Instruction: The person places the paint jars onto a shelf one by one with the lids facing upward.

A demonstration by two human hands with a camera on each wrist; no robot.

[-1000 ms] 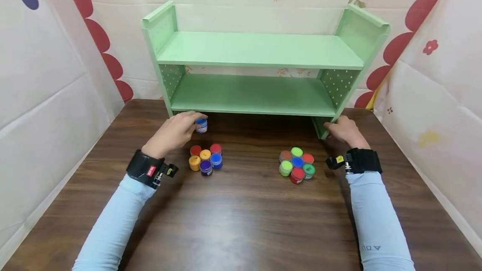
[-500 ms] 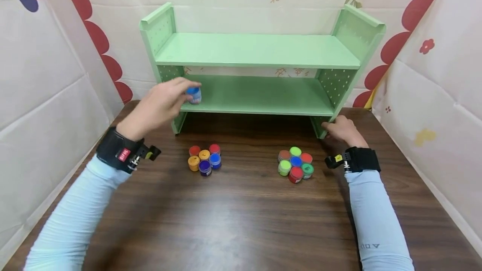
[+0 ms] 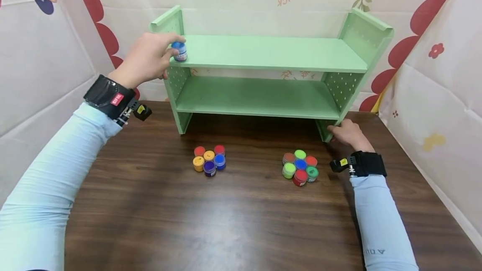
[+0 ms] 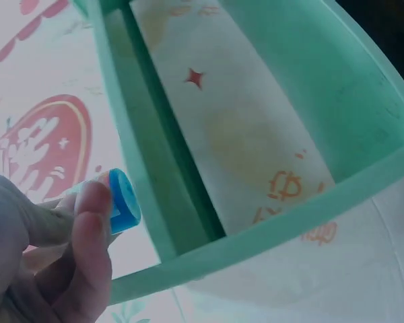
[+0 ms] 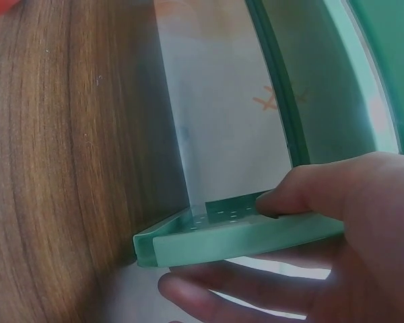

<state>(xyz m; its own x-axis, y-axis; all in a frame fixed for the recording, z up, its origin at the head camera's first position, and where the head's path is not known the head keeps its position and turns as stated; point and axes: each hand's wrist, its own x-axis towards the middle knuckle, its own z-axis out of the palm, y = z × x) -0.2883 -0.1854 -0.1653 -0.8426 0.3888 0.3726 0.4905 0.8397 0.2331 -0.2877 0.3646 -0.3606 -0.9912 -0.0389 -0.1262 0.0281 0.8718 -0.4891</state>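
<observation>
Jar, small and blue-capped, is pinched between the thumb and fingers of the left hand, on that hand's right side in the head view. It is upright, off the worktop, at the left end of the upper shelf of a pale green shelf unit. Whether its base touches the shelf I cannot tell. In the left wrist view the blue cap shows beyond the fingertips, beside the green front edge.

The right hand is well apart from the jar and from the left hand. It is clamped on the lower right leg of the unit, thumb on the inner face and fingers on the outer side, as the right wrist view shows.

On the worktop in front of the unit stand two tight groups of jars. The left group, six with red, orange, blue and purple caps, is nearer the left hand but well below it. The right group, seven around a blue middle one, is nearer the right hand.
</observation>
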